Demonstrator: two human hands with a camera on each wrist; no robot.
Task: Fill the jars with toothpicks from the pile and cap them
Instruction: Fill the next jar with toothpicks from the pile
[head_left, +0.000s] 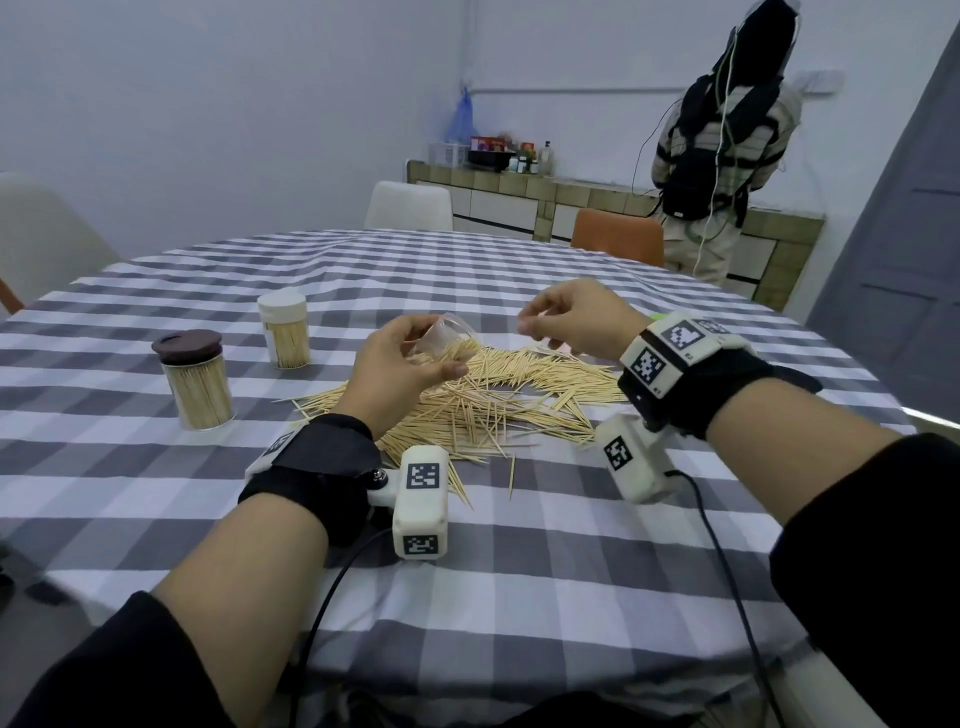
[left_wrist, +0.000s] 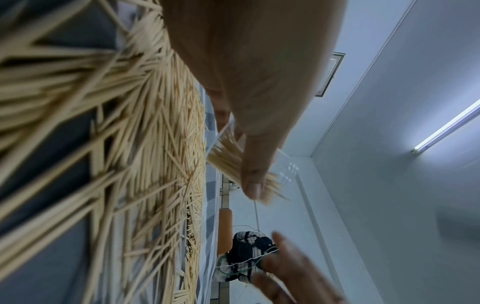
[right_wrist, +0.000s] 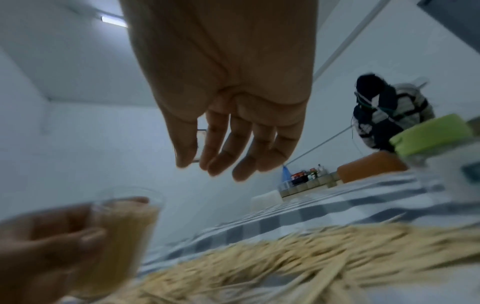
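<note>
Left hand (head_left: 395, 371) grips a tilted clear jar (head_left: 447, 340) of toothpicks above the pile (head_left: 498, 395); right hand (head_left: 576, 319), fingers loosely curled, holds nothing. Two capped jars (head_left: 197, 379) stand left; green-capped jar (right_wrist: 436, 144) right.

Plain pale blue-white walls (head_left: 208, 104) enclose the room. A round tabletop under a grey-and-white checked cloth (head_left: 467, 260) fills the foreground. Behind it stand a white moulded chair (head_left: 408, 205) and an orange-brown chair (head_left: 618, 241); another white chair (head_left: 41, 234) sits at the left edge. A long low tiled beige counter (head_left: 571, 197) runs along the far wall, with bottles and boxes (head_left: 509, 156) on its left end. A grey panelled door (head_left: 904, 234) stands at right. A fluorescent tube light (left_wrist: 446, 127) glows on the ceiling.
</note>
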